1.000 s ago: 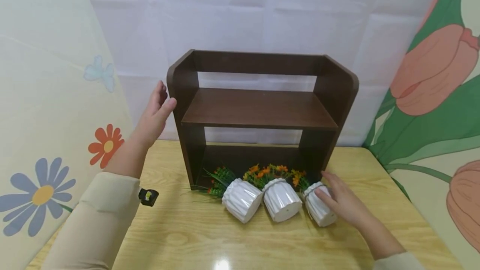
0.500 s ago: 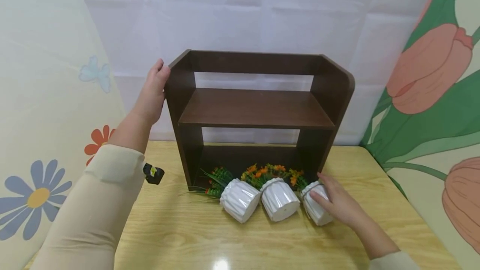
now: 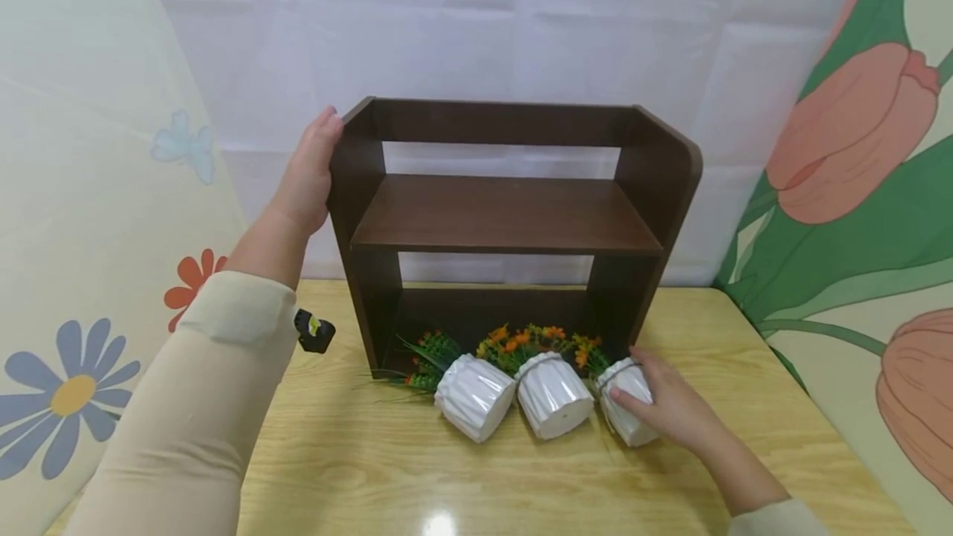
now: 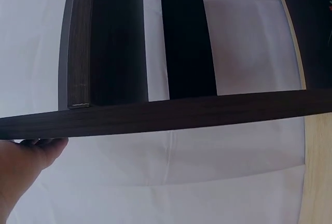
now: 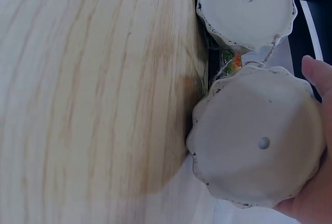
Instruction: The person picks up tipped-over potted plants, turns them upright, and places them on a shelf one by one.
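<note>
A dark brown two-tier shelf (image 3: 514, 213) stands on the wooden table. My left hand (image 3: 305, 176) rests against the outside of its left side panel (image 4: 171, 117), high up; the left wrist view shows the fingertips partly hidden by that panel. Three white fluted flowerpots lie tipped over at the shelf's foot, bases towards me: a left pot (image 3: 475, 397), a middle pot (image 3: 554, 397) and a right pot (image 3: 627, 404). My right hand (image 3: 673, 399) grips the right pot, thumb on top and fingers along its far side. Its round base (image 5: 254, 141) has a hole.
Orange flowers (image 3: 524, 342) and green leaves (image 3: 439, 354) from the pots reach into the lower tier. A white cloth (image 3: 476, 23) hangs behind the shelf. Printed flower panels flank the table (image 3: 357, 453) on both sides. A small black clip (image 3: 315, 331) shows beside the left sleeve.
My left hand has moved up and right, from beside the shelf to contact with its left side panel. The right hand stays at the right pot. The view has shifted slightly.
</note>
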The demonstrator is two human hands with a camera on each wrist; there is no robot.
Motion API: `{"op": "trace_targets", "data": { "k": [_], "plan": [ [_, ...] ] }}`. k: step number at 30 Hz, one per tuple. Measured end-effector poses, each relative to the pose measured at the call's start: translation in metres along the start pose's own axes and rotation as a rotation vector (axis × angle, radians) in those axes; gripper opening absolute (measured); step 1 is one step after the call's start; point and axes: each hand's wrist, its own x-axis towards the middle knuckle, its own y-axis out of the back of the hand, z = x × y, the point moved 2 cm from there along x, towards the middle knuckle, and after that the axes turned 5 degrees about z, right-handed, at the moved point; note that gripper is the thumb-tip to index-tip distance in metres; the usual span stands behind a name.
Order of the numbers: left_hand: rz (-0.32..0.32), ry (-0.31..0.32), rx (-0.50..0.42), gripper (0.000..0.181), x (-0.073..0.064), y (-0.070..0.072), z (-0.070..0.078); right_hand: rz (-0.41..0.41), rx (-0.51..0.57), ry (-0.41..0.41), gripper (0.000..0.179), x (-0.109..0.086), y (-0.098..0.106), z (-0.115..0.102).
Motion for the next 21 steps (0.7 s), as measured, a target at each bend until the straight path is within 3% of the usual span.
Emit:
{"op": "trace_targets", "data": {
  "k": [5, 9, 16, 21],
  "plan": [
    [0.006, -0.005, -0.067, 0.048, 0.0023, -0.0033, 0.0012, -0.009, -0.019, -0.026, 0.085, -0.0006, -0.0004, 0.0021],
    [0.004, 0.031, -0.075, 0.047, 0.0032, -0.0062, 0.0032, -0.008, -0.026, -0.031, 0.086, -0.0013, 0.0003, 0.003],
    [0.001, 0.048, 0.054, 0.059, 0.0035, -0.0068, 0.0049, -0.022, -0.032, -0.028, 0.089, -0.0021, 0.0, 0.003],
    [0.009, 0.043, 0.042, 0.059, 0.0038, -0.0039, 0.0019, -0.052, -0.042, -0.051, 0.095, 0.0004, -0.0018, 0.0033]
  ]
}}
